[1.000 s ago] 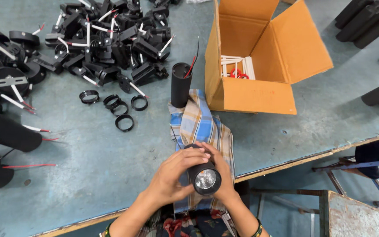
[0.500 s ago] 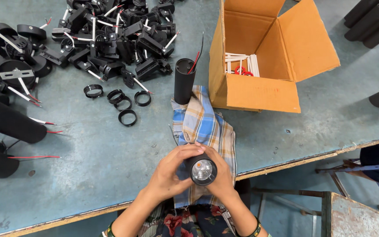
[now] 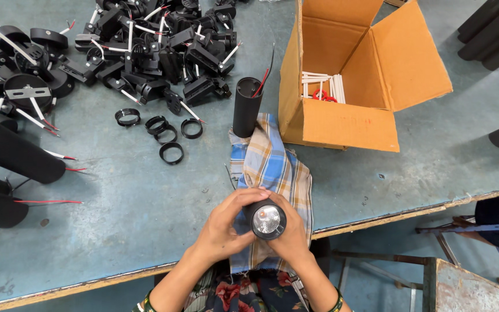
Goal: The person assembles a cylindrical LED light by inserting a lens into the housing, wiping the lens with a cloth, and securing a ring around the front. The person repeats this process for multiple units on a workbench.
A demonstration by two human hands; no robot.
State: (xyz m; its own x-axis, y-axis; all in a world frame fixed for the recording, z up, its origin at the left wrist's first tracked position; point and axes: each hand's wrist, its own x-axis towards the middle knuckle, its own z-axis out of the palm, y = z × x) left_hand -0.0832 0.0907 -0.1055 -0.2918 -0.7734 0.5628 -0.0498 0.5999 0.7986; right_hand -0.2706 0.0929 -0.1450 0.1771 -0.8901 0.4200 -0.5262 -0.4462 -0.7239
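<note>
Head view: both hands [image 3: 255,231] grip a black lamp [image 3: 267,219] at the table edge [image 3: 376,218].

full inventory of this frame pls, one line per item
cylindrical spotlight: 1, black, lens up, held in both hands at the table edge
checked cloth: 1, blue and tan, under the hands
open tube housing: 1, black, red and black wires, upright by the cloth
loose rings: 5, black, left of the tube
bracket parts pile: many, black, top centre
long housings: several, black, left edge
cardboard box: 1, brown, open, white pieces inside
table: 1, blue-grey
left hand: around the spotlight
right hand: around the spotlight
</note>
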